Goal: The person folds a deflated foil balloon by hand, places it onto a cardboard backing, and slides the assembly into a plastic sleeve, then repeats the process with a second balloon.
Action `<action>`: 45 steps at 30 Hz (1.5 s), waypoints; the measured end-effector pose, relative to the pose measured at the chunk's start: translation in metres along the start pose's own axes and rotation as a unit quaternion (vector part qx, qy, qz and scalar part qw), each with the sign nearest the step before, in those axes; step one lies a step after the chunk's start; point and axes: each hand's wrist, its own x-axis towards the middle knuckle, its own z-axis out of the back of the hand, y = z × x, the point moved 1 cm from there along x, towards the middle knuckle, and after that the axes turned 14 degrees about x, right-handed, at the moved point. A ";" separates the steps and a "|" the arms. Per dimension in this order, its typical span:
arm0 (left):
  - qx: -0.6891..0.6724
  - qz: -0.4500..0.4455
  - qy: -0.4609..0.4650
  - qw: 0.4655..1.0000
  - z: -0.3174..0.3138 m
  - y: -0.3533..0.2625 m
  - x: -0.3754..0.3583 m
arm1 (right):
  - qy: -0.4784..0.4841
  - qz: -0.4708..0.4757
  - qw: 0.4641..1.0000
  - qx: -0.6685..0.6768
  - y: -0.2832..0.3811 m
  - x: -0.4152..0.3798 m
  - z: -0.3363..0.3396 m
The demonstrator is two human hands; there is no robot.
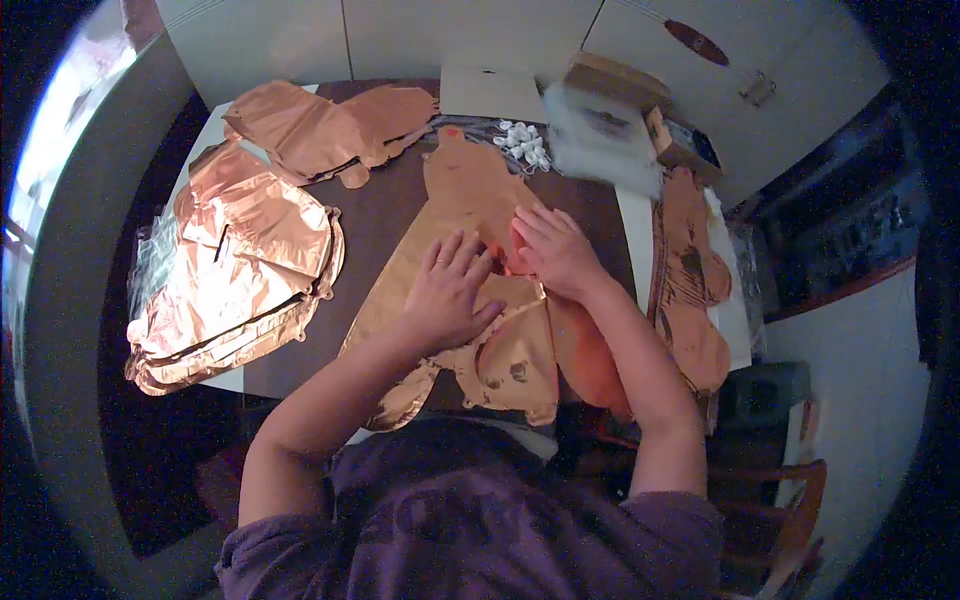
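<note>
A flat, uninflated copper-coloured foil balloon [460, 185] lies spread across the middle of the table in front of me. My left hand [455, 290] rests palm down on it, fingers stretched and somewhat apart. Just to the right, my right hand [560, 255] also lies on the foil with its fingers extended. Between the hands shows a reddish patch [517, 258], partly covered by my right fingers. The near part of the foil is folded and creased, with dark markings [518, 372]. An orange-red flap [590, 350] passes under my right forearm.
Shiny stacked foil balloons [240, 255] lie at the left, with another foil piece [330, 125] behind. White small items [523, 145] sit at the back beside a clear plastic bag [600, 135]. More foil [690, 290] lies at the right edge. Cardboard boxes [615, 80] stand against the cabinet.
</note>
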 end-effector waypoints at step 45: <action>0.038 -0.180 0.035 0.982 0.021 0.034 -0.024 | -0.010 -0.091 0.990 0.108 0.020 0.004 -0.023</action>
